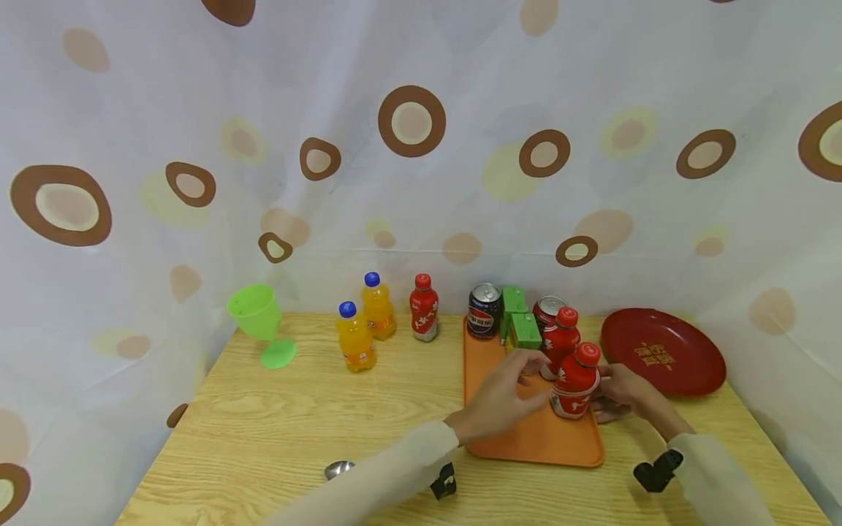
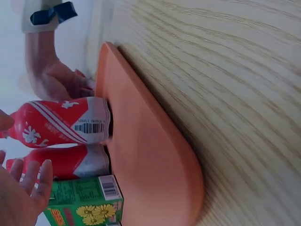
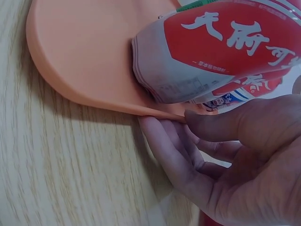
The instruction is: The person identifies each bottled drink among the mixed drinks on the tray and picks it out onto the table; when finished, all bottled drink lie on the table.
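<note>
1. Pinching the orange tray [image 1: 513, 442] by its right rim, the right hand [image 1: 628, 387] is keeping thumb and fingers together on that edge.
2. The left hand [image 1: 500, 398] is holding its fingers loosely apart above the tray, near the front red bottle [image 1: 577, 383].
3. That bottle is standing upright on the tray, between both hands.
4. The tray is lying on the wooden counter [image 1: 263, 416], with a red plate [image 1: 684, 343] sitting just beyond its right side.
5. Spotted cloth [image 1: 460, 197] is hanging behind.
</note>
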Demonstrator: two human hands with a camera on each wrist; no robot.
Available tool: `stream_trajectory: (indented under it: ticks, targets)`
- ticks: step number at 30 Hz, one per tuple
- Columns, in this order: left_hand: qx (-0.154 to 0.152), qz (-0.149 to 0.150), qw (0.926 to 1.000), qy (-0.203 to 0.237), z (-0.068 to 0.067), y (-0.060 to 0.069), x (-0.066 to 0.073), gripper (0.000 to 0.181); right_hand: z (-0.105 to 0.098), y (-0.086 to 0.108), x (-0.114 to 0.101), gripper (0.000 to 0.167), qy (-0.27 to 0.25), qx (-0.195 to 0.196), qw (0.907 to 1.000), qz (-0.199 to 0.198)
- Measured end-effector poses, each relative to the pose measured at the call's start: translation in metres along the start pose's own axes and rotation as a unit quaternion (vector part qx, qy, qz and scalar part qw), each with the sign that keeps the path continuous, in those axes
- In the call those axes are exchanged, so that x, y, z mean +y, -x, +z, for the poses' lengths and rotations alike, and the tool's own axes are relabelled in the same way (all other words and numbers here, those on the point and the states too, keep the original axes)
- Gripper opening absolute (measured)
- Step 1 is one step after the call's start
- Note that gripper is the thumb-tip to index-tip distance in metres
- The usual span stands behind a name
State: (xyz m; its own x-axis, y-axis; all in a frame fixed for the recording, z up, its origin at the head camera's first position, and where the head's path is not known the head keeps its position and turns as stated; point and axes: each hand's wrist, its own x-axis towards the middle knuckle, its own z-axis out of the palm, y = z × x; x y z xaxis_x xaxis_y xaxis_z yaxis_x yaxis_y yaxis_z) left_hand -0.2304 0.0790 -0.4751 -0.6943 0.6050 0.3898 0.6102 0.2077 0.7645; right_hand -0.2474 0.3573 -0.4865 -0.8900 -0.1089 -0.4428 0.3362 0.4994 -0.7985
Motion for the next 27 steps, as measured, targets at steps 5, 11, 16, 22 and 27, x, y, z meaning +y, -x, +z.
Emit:
stream_trajectory:
  ticks: [5,11,16,22,27]
  targets:
    - [0.030,0.004,0.9994,-0.016,0.009,-0.007,0.005,0.049,-0.001,0.001,-0.001,0.037,-0.022,-0.008,0.9997,0.006]
    - [0.043,-0.007,0.9983,-0.039,0.020,-0.015,0.008,0.055,-0.003,0.001,-0.001,0.042,-0.047,-0.020,0.9986,0.014]
    - [0.040,-0.007,0.9983,-0.043,0.030,-0.020,0.007,0.057,-0.004,0.002,0.005,0.047,-0.060,-0.036,0.9975,0.009]
    - [0.054,-0.033,0.9958,-0.066,0.042,-0.024,0.008,0.062,-0.003,0.005,0.005,0.042,-0.043,-0.033,0.9985,0.002]
    - [0.054,-0.069,0.9950,-0.049,0.053,-0.028,0.004,0.065,-0.004,0.005,0.004,0.040,-0.045,-0.034,0.9984,0.010]
